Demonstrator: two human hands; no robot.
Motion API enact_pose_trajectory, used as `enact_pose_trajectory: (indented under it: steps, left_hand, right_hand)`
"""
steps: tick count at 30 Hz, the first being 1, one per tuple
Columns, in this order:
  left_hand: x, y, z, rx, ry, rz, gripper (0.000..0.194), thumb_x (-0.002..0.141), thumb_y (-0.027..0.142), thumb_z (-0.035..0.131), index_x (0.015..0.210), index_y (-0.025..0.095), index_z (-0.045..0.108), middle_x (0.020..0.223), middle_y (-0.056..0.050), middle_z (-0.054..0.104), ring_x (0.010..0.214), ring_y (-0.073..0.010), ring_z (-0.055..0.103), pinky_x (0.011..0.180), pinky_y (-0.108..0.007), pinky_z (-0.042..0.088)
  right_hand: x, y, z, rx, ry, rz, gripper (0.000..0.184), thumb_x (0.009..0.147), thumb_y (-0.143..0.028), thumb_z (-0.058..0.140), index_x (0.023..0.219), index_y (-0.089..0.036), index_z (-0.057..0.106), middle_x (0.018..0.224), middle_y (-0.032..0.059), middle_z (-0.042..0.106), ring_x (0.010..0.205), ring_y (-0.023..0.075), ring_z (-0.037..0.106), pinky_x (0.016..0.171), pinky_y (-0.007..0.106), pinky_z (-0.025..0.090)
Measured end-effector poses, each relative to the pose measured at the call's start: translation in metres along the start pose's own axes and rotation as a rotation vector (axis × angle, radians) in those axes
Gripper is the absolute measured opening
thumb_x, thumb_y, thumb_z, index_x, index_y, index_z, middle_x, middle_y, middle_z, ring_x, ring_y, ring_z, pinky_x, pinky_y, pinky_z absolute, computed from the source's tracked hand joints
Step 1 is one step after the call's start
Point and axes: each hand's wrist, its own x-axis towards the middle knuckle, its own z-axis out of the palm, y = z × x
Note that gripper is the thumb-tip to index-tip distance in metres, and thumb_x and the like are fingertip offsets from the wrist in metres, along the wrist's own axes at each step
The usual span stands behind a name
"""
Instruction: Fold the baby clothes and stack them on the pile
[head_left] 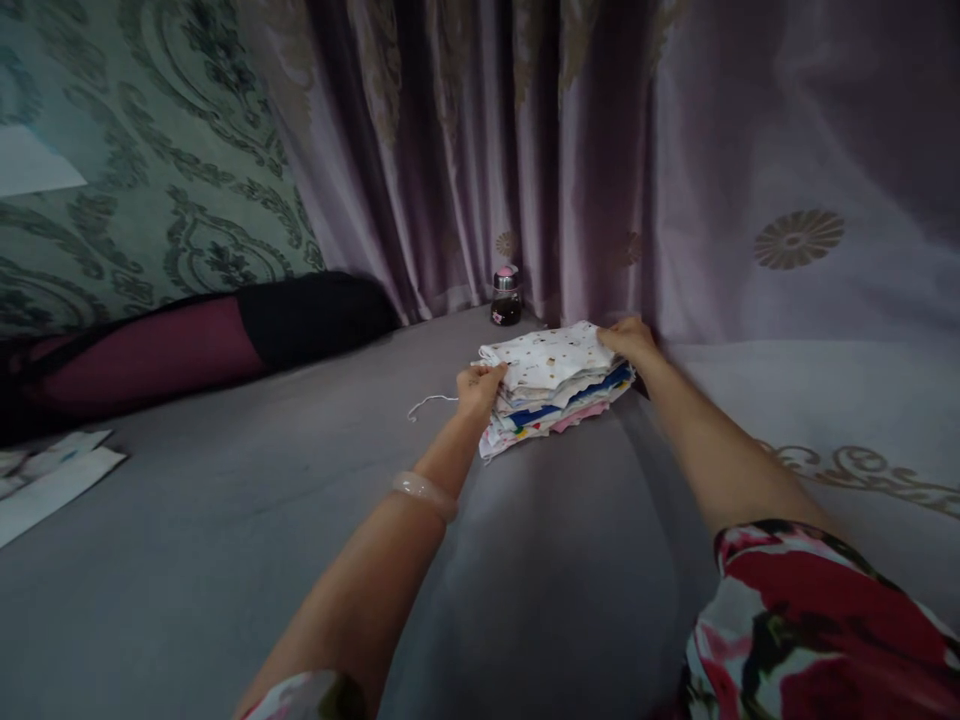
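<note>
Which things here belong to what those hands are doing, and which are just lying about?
In hand:
stack of cloth pieces, held by the left hand and right hand

Apparently just lying about:
pink-topped jar
long maroon-and-black bundle
flat white pieces, lower left

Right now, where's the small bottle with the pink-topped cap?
In the head view, the bottle stands slightly right of centre, just behind the cloth stack and in front of the purple curtain.

Bottle [506,308] behind cloth stack [551,360], bag [165,355] far left.
</note>
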Motion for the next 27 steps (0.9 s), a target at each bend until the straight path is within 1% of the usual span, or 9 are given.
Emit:
enact_pose_trajectory:
  steps: [2, 5, 8, 10, 13, 16, 20, 23, 27]
  left_hand:
    - [-0.002, -0.003, -0.002, 0.185, 0.052, 0.091, 0.017, 0.075, 0.028, 0.072, 0.079, 0.015, 0.062, 0.055, 0.003, 0.055, 0.054, -0.0110, 0.052, 0.057, -0.022, 0.038]
    - [-0.008, -0.001, -0.008, 0.537, 0.016, 0.290, 0.027, 0.083, 0.028, 0.064, 0.109, 0.021, 0.061, 0.073, -0.001, 0.064, 0.076, -0.0175, 0.061, 0.075, -0.029, 0.044]
    - [-0.015, 0.004, -0.017, 0.792, -0.034, 0.394, 0.030, 0.090, 0.032, 0.054, 0.119, 0.026, 0.060, 0.089, -0.006, 0.067, 0.093, -0.0231, 0.060, 0.087, -0.036, 0.041]
    - [-0.018, 0.005, -0.027, 0.850, -0.033, 0.395, 0.035, 0.092, 0.037, 0.050, 0.125, 0.026, 0.057, 0.097, -0.007, 0.067, 0.097, -0.0244, 0.059, 0.089, -0.038, 0.041]
    - [-0.020, -0.001, -0.055, 0.860, -0.012, 0.352, 0.041, 0.093, 0.039, 0.049, 0.130, 0.022, 0.052, 0.099, -0.008, 0.067, 0.095, -0.0229, 0.060, 0.089, -0.037, 0.042]
    - [-0.023, -0.013, -0.103, 0.877, 0.031, 0.285, 0.044, 0.092, 0.039, 0.049, 0.131, 0.020, 0.050, 0.099, -0.008, 0.068, 0.093, -0.0218, 0.062, 0.085, -0.035, 0.044]
    - [-0.029, -0.029, -0.187, 0.965, 0.083, 0.174, 0.047, 0.090, 0.038, 0.048, 0.131, 0.016, 0.049, 0.101, -0.010, 0.069, 0.091, -0.0225, 0.063, 0.081, -0.035, 0.047]
    - [-0.037, -0.034, -0.252, 1.068, 0.102, 0.145, 0.049, 0.089, 0.039, 0.045, 0.130, 0.013, 0.050, 0.106, -0.012, 0.068, 0.092, -0.0235, 0.064, 0.082, -0.036, 0.048]
    - [-0.051, -0.034, -0.327, 1.279, 0.167, 0.089, 0.048, 0.087, 0.039, 0.041, 0.125, 0.013, 0.054, 0.109, -0.014, 0.068, 0.102, -0.0276, 0.062, 0.089, -0.040, 0.046]
  right_hand:
    - [-0.005, -0.004, 0.004, -0.099, 0.089, -0.036, 0.037, 0.086, -0.031, 0.052, 0.109, -0.009, 0.071, 0.112, 0.0194, 0.068, 0.109, 0.0310, 0.060, 0.089, 0.038, 0.047]
    - [-0.016, -0.019, 0.006, -0.205, 0.234, -0.206, 0.041, 0.091, -0.029, 0.044, 0.122, -0.010, 0.063, 0.126, 0.0202, 0.060, 0.119, 0.0332, 0.053, 0.098, 0.046, 0.040]
    - [-0.027, -0.038, 0.010, -0.188, 0.089, -0.369, 0.048, 0.097, -0.037, 0.030, 0.128, -0.013, 0.058, 0.132, 0.0176, 0.057, 0.123, 0.0324, 0.050, 0.103, 0.049, 0.036]
    - [-0.033, -0.047, 0.015, -0.167, -0.038, -0.363, 0.056, 0.098, -0.044, 0.021, 0.133, -0.015, 0.054, 0.139, 0.0163, 0.052, 0.129, 0.0332, 0.045, 0.106, 0.053, 0.032]
    - [-0.038, -0.051, 0.023, -0.160, -0.117, -0.277, 0.064, 0.098, -0.049, 0.010, 0.138, -0.018, 0.049, 0.148, 0.0139, 0.043, 0.137, 0.0341, 0.035, 0.110, 0.059, 0.023]
    - [-0.036, -0.048, 0.026, -0.167, -0.143, -0.253, 0.065, 0.098, -0.050, 0.009, 0.141, -0.020, 0.047, 0.152, 0.0116, 0.038, 0.140, 0.0333, 0.030, 0.111, 0.060, 0.020]
    - [-0.035, -0.052, 0.018, -0.186, -0.192, -0.231, 0.063, 0.097, -0.048, 0.012, 0.140, -0.020, 0.048, 0.152, 0.0120, 0.039, 0.139, 0.0338, 0.034, 0.111, 0.060, 0.023]
    - [-0.044, -0.067, 0.015, -0.178, -0.146, -0.221, 0.062, 0.097, -0.046, 0.013, 0.138, -0.017, 0.050, 0.149, 0.0149, 0.042, 0.137, 0.0354, 0.035, 0.110, 0.062, 0.022]
    - [-0.068, -0.094, 0.027, -0.142, -0.064, -0.270, 0.062, 0.096, -0.051, 0.018, 0.138, -0.016, 0.049, 0.149, 0.0175, 0.040, 0.138, 0.0366, 0.032, 0.109, 0.063, 0.023]
